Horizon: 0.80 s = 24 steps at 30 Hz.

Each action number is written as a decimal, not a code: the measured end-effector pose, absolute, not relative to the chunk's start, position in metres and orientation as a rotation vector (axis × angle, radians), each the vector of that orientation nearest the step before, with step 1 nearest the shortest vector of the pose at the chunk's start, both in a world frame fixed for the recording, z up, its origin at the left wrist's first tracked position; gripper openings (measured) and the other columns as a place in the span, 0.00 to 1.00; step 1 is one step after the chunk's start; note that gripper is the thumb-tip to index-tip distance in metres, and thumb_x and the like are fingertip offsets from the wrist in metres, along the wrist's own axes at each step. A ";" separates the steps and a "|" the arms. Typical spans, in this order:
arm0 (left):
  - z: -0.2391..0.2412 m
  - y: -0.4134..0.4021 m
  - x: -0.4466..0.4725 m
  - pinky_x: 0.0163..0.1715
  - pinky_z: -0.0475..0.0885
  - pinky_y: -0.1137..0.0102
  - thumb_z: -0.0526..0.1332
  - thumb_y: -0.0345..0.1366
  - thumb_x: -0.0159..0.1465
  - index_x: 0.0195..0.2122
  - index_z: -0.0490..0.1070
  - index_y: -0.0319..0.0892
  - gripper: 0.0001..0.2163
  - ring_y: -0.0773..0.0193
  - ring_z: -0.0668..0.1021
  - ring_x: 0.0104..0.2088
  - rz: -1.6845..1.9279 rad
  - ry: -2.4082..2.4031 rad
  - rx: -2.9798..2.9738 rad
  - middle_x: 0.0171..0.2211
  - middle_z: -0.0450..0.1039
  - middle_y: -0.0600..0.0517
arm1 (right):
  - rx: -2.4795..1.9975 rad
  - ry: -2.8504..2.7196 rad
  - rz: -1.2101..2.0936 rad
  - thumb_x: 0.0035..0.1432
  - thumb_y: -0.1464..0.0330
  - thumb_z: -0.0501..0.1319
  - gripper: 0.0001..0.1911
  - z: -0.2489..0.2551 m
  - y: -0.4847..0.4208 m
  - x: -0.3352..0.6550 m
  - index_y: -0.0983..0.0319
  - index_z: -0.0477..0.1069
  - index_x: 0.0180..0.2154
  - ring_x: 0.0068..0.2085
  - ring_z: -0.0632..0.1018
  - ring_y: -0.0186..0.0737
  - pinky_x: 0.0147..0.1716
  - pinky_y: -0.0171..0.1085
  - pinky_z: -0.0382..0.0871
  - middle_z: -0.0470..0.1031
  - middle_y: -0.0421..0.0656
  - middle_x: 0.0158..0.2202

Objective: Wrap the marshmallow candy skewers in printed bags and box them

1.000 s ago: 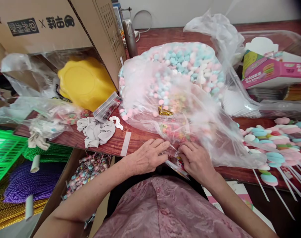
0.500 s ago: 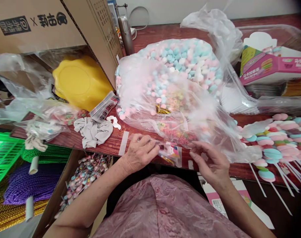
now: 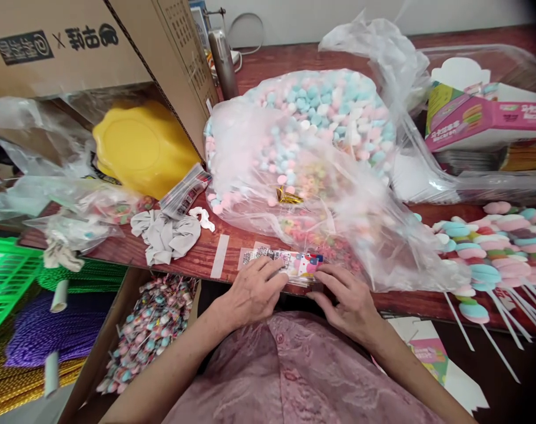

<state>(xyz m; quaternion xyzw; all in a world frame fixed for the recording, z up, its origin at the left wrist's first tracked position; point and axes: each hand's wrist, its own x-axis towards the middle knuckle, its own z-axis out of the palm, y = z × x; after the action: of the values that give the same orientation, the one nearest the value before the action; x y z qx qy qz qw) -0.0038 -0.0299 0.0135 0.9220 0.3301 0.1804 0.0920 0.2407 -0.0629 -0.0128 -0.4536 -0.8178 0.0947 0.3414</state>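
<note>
A small stack of printed plastic wrappers (image 3: 307, 265), with a colourful cartoon design at its right end, lies at the table's front edge. My left hand (image 3: 257, 290) rests on the left and middle part of the stack, its fingers stretched out over it. At the stack's right end is my right hand (image 3: 348, 299), its fingertips at the wrappers' edge and its thumb apart below them. Just behind, a large clear bag (image 3: 250, 135) holds pink, white and blue marshmallows. Colourful candies (image 3: 312, 227) show through the plastic close to the wrappers.
Marshmallow skewers (image 3: 489, 274) lie at the right, sticks over the edge. A grey cloth (image 3: 166, 235), folded printed packets (image 3: 186, 191) and a yellow scalloped container (image 3: 139, 150) are on the left. Below stands a box of small wrapped candies (image 3: 148, 330). A pink macaron box (image 3: 466, 121) sits back right.
My right hand has moved left and down to the wrappers' right end. The wrappers now lie flatter and straighter on the table, with my left hand lower over them.
</note>
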 end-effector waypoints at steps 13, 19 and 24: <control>0.002 -0.018 0.016 0.35 0.69 0.66 0.54 0.28 0.67 0.37 0.73 0.42 0.09 0.60 0.73 0.34 0.757 1.225 2.705 0.32 0.73 0.48 | -1.031 -2.081 0.137 0.57 0.78 0.59 0.11 0.030 -0.075 0.251 0.60 0.72 0.41 0.36 0.80 0.40 0.37 0.40 0.76 0.80 0.45 0.36; -0.001 -0.015 0.022 0.36 0.70 0.64 0.56 0.31 0.67 0.45 0.73 0.41 0.09 0.58 0.75 0.37 0.889 1.242 2.691 0.36 0.75 0.47 | -1.307 -1.916 -0.384 0.54 0.76 0.63 0.15 0.063 -0.108 0.317 0.57 0.75 0.43 0.35 0.81 0.41 0.36 0.41 0.76 0.81 0.43 0.36; 0.003 -0.018 0.025 0.33 0.69 0.65 0.53 0.35 0.69 0.40 0.75 0.44 0.11 0.59 0.74 0.34 0.796 1.332 2.564 0.32 0.73 0.50 | -1.688 -1.720 -0.858 0.54 0.76 0.62 0.12 0.068 -0.123 0.404 0.58 0.77 0.40 0.35 0.80 0.42 0.37 0.40 0.74 0.81 0.43 0.36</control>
<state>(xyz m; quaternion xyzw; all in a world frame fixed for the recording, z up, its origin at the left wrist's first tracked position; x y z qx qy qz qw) 0.0247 -0.0178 0.0029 0.8533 0.4433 0.2650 0.0722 0.4037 -0.1225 0.0678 -0.6320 -0.6439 -0.3211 0.2878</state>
